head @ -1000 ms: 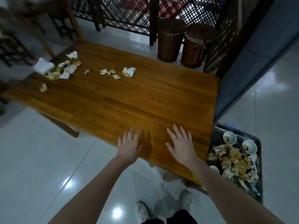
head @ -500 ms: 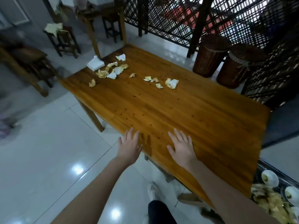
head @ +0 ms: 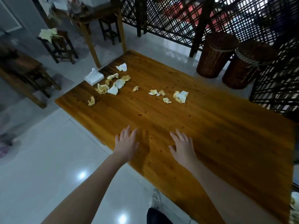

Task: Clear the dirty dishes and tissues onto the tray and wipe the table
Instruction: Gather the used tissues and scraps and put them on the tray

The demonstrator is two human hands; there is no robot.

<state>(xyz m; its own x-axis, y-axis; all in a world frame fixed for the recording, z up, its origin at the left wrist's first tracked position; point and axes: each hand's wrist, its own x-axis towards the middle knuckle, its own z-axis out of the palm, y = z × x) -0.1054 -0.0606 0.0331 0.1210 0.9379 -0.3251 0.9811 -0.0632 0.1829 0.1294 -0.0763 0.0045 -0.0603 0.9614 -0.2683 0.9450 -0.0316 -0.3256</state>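
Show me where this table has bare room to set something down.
Bare: the wide stretch of table from the left hand and right hand out to the edge by the wicker baskets. Crowded: the far left corner, crumpled tissues beside the white tissue pack, with a smaller scatter further right.

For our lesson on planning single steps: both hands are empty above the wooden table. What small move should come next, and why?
Probably reach the right hand forward to the nearest crumpled tissue. It and the left hand are open and hold nothing, while soiled tissues lie scattered at the far end of the table.
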